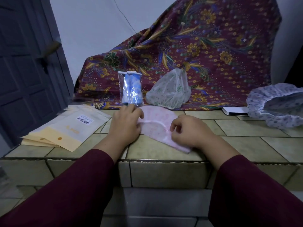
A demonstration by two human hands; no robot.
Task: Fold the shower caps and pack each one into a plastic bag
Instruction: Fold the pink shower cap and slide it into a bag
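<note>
pinching pink shower cap (155, 126): left hand (125, 123) at edge, right hand (188, 130) fingers curled on rim.

Both arms reach forward, dark red sleeves to wrists. Left hand (126, 124) palm down, fingers (136, 111) bent, tips meeting thumb in pinch. Right hand (188, 130) knuckles up, fingers curled under, thumb against forefinger in pinch. Hands near each other, not touching.
</note>
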